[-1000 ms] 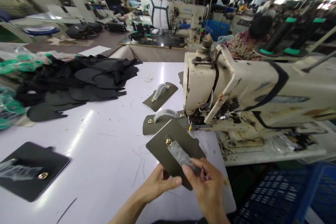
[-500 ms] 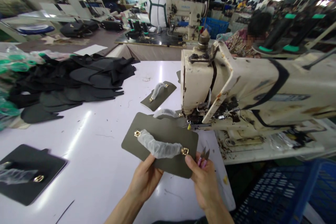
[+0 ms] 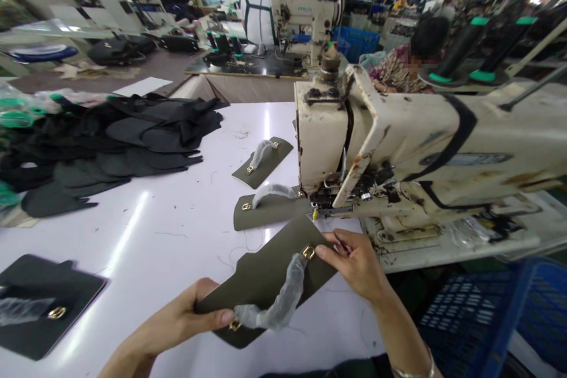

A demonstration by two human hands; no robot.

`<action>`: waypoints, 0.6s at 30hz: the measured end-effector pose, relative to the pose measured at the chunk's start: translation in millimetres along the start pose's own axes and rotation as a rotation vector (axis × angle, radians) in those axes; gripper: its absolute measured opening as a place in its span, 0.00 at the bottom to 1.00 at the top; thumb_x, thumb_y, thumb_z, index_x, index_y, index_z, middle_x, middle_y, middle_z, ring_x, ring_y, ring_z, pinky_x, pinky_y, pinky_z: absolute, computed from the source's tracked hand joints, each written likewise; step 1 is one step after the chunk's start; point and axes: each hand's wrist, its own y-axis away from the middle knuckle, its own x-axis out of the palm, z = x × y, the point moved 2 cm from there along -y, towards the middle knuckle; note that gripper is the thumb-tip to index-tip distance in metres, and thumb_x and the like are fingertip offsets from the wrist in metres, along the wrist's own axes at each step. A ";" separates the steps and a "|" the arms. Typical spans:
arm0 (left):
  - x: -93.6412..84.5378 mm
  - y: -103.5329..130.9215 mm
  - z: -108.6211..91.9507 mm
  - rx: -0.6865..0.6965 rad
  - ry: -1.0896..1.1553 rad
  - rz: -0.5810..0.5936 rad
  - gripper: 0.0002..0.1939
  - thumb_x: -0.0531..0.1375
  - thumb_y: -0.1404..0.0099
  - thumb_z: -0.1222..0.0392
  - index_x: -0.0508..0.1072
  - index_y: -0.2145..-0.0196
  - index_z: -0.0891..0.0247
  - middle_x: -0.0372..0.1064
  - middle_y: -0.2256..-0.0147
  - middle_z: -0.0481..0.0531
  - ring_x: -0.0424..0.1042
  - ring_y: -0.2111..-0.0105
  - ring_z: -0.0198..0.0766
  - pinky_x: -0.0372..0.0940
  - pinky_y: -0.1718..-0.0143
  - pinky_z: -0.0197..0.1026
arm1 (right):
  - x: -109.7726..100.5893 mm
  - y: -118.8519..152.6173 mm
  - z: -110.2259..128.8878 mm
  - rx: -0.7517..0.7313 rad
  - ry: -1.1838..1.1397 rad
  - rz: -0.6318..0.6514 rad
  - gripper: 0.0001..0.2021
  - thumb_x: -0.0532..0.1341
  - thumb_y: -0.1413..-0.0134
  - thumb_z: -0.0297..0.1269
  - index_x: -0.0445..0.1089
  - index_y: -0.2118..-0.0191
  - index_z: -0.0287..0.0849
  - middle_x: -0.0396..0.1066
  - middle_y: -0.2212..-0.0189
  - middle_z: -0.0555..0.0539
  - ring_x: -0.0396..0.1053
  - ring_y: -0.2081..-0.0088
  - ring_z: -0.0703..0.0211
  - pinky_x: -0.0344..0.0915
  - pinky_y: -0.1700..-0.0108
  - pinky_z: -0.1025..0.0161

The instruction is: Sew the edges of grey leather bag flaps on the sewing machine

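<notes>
My left hand [image 3: 188, 314] grips the lower left end of an olive-grey bag panel [image 3: 261, 269], thumb on top beside a gold buckle. My right hand [image 3: 357, 263] pinches the panel's upper right end, near the other gold buckle [image 3: 308, 251]. A curved handle [image 3: 283, 301] wrapped in clear plastic joins the two buckles. The panel is held tilted above the table. Small thread snips [image 3: 341, 243] are tucked in my right hand, mostly hidden by the fingers. Just beyond lies a similar panel [image 3: 241, 221] with a wrapped handle, its right end by the sewing machine [image 3: 376, 136].
Another handled panel [image 3: 279, 159] lies farther back on the white table [image 3: 168, 271], and a dark one [image 3: 57, 331] at left. Black cut pieces [image 3: 146, 130] are heaped at the back left. A blue crate [image 3: 482, 313] stands at lower right. People work beyond.
The panel has turned, its left end swinging down toward me and its right end rising. My left hand moved left to that end; the snips are now more hidden in my right hand.
</notes>
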 end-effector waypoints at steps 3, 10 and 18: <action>14.9 -9.5 9.4 0.011 -0.106 0.121 0.12 0.67 0.40 0.50 0.81 0.69 0.63 0.76 0.72 0.51 0.73 0.71 0.41 0.68 0.70 0.37 | 8.9 -11.0 19.1 -0.110 0.110 0.046 0.07 0.65 0.42 0.35 0.78 0.70 0.42 0.69 0.76 0.52 0.62 0.72 0.63 0.56 0.69 0.66; 43.9 -40.2 32.9 -0.002 0.285 -0.153 0.17 0.70 0.44 0.47 0.81 0.66 0.65 0.79 0.67 0.56 0.77 0.66 0.44 0.72 0.63 0.40 | 32.8 -8.2 14.1 -0.038 -0.010 -0.273 0.21 0.67 0.43 0.41 0.73 0.44 0.47 0.78 0.58 0.49 0.65 0.74 0.67 0.62 0.71 0.69; 37.2 -101.0 -21.0 0.208 0.710 -0.618 0.22 0.74 0.48 0.52 0.78 0.59 0.67 0.80 0.66 0.56 0.78 0.73 0.41 0.74 0.70 0.38 | 51.2 11.9 -19.0 0.260 -0.108 -0.243 0.18 0.64 0.43 0.51 0.80 0.64 0.38 0.75 0.75 0.47 0.68 0.72 0.60 0.60 0.70 0.67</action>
